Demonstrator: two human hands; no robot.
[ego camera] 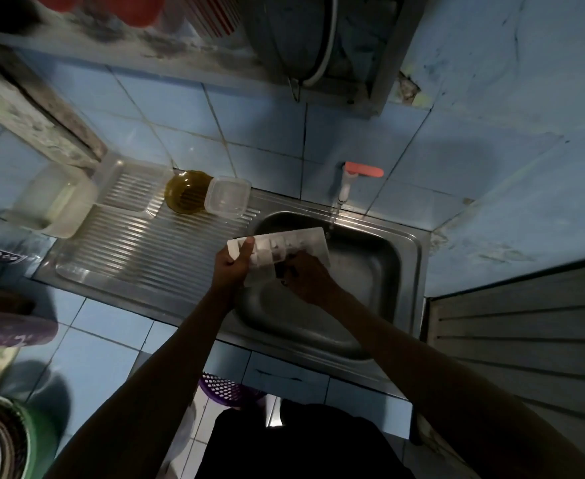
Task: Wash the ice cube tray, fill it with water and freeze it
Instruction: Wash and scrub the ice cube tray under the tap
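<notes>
A white ice cube tray [305, 238] is held over the steel sink basin [363, 267], compartments facing up. My left hand [232, 266] grips its left end, thumb on top. My right hand [305, 274] rests on the tray's front edge, fingers reaching into the middle compartments; something dark shows under the fingers, and I cannot tell what it is. A white tap with a red handle [356, 176] sticks out of the tiled wall, its spout just above the tray's right end. Whether water is running is too dim to tell.
The ribbed steel drainboard [139, 250] lies left of the basin. On it stand an amber glass bowl [184, 195], a clear plastic box [227, 197] and larger clear containers [56, 205]. A shelf with pots hangs overhead. A purple basket [225, 388] sits below the counter.
</notes>
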